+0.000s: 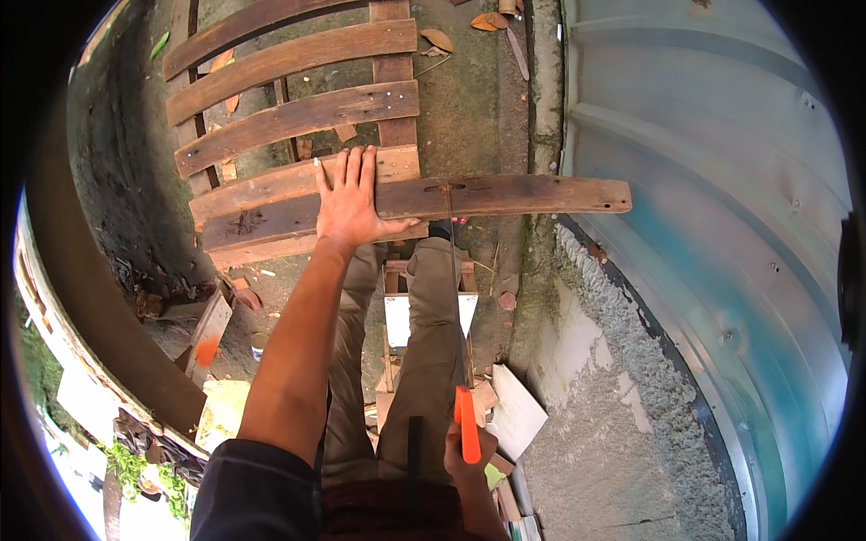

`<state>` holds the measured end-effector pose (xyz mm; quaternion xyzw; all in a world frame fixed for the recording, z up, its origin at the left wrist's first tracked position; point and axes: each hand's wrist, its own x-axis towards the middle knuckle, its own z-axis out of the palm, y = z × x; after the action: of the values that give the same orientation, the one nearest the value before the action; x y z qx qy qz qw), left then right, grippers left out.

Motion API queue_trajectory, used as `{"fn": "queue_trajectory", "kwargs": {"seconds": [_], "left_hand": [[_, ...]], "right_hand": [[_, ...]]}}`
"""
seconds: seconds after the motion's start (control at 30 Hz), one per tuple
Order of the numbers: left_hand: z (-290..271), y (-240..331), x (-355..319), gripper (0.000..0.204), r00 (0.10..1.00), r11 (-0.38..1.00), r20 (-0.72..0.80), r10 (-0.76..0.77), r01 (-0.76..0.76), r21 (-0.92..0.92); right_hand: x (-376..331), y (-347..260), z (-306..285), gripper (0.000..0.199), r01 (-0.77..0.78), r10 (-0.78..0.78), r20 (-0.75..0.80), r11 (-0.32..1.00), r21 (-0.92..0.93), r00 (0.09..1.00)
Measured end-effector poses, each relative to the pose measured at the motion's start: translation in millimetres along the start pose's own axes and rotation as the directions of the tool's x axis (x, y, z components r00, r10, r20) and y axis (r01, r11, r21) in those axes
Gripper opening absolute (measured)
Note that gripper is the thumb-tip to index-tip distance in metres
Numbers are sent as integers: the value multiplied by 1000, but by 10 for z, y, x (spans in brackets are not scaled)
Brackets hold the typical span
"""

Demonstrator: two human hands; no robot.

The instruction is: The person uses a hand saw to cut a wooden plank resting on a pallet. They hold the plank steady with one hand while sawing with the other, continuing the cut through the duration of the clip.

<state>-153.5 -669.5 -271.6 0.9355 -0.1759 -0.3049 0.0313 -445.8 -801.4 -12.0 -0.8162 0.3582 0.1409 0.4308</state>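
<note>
A long dark wooden plank [541, 194] lies across the near end of a slatted wooden pallet [298, 117], its right end jutting past the pallet's edge. My left hand [354, 200] is spread flat on the plank, fingers stretched forward over the slat behind it. Around the orange handle of a hand saw [466, 424] my right hand [469, 451] is closed, low in front of my body. The thin blade runs away from me, and its far part crosses the plank just right of the pallet's edge. How deep the blade sits in the wood I cannot tell.
A rough concrete wall base [622, 388] and corrugated metal sheeting [722, 180] rise on the right. Wood offcuts and a white board [516, 413] lie by my right leg. A small can [260, 344] stands at left. Dry leaves [437, 39] litter the ground beyond.
</note>
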Motion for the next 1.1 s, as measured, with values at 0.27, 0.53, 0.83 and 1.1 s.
{"fn": "queue_trajectory", "kwargs": {"seconds": [0.27,0.53,0.83,1.1], "left_hand": [[12,-6,74,143,999,998,-23,39,-38,52],[14,9,5,145,1000,999,8,15,-15,45],[-53,21,55,143,999,999,46,17,-18,39],[-47,-4,21,145,1000,1000,25,-3,3,1]], "right_hand": [[2443,-409,825,11,-133,154,-59,953,272,986],[223,42,-64,9,-77,76,33,997,23,997],[2033,-230,761,14,-201,212,-8,937,286,977],[514,-150,-108,13,-157,149,71,980,124,986]]}}
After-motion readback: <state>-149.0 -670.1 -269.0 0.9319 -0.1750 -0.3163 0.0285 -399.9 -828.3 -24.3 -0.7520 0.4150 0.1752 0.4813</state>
